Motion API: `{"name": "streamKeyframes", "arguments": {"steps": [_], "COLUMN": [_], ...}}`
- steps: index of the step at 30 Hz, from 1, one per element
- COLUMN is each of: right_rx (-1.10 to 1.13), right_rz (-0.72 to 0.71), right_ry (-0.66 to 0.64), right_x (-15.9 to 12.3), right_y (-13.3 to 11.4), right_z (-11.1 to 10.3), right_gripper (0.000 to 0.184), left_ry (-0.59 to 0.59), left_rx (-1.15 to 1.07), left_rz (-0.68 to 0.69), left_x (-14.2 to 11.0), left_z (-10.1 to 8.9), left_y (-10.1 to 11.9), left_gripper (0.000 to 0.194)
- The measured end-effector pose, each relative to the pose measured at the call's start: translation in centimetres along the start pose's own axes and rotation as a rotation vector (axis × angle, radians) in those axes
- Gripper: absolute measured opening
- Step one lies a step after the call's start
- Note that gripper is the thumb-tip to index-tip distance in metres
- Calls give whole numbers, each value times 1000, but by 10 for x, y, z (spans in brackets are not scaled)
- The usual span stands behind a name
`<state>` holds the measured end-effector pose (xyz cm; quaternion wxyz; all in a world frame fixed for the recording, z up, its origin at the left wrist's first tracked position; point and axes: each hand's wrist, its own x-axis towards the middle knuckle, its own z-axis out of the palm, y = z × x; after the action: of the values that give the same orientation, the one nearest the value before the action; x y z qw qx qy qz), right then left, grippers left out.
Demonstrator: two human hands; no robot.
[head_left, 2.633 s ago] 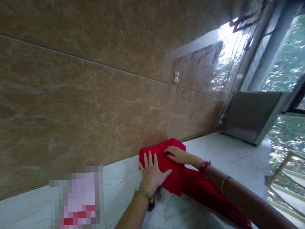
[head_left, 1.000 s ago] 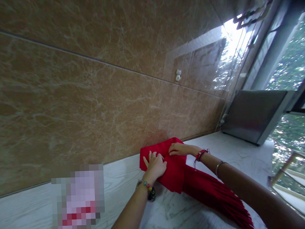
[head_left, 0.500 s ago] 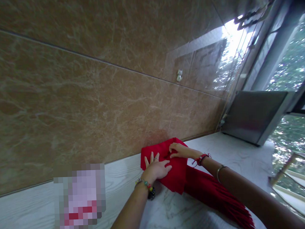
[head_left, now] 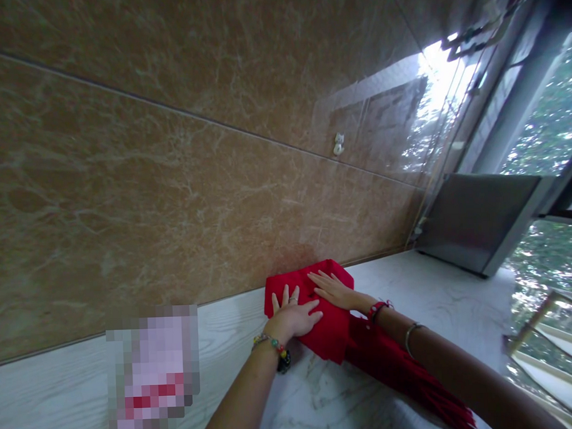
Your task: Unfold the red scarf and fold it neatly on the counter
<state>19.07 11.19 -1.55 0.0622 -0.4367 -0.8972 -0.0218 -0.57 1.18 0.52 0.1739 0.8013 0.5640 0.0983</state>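
A red scarf [head_left: 334,328] lies folded on the white counter, close to the wall. Its long fringed end [head_left: 394,367] trails toward the lower right, passing partly behind my right forearm. My left hand [head_left: 293,315] rests on the folded part with fingers spread, a ring on one of them. Just to its right, my right hand [head_left: 334,290] lies flat on the same fold, fingers stretched out toward the left. Both palms face down on the cloth, and neither hand grips it. A small dark spot shows on the scarf between the two hands.
The white counter [head_left: 234,341] runs along a brown marble-patterned wall [head_left: 172,181]. A small white hook [head_left: 338,144] is fixed to the wall. At the right stands a grey metal box [head_left: 478,220] by the window. A pixelated pale patch [head_left: 155,369] covers something at lower left.
My right hand's curled fingers have straightened and now lie flat on the scarf, slightly farther left. My left hand stays in nearly the same place.
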Motion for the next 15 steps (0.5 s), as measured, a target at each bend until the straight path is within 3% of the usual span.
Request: {"name": "streamKeyframes", "arguments": {"steps": [2,7,10,15], "right_rx": [1,-63,-97,-95], "right_rz": [35,198,315,344], "right_ry": [-32,93,81,86], "right_x": [2,16,23,30], "right_y": [3,18,30,43], "right_z": [0,-9,-5,7], "right_gripper": [52,52,51,50], "left_ry": [-21,-21,-29,-48], "left_rx": [-2,-26,-34,-23], "left_rz": [-3,-13,-31,-25], "left_x": [-2,-7,-10,-13], "left_z": [-3,-8,-11,-16], "left_y": [1,5,8,11], "left_gripper": [49,49,50,50]}}
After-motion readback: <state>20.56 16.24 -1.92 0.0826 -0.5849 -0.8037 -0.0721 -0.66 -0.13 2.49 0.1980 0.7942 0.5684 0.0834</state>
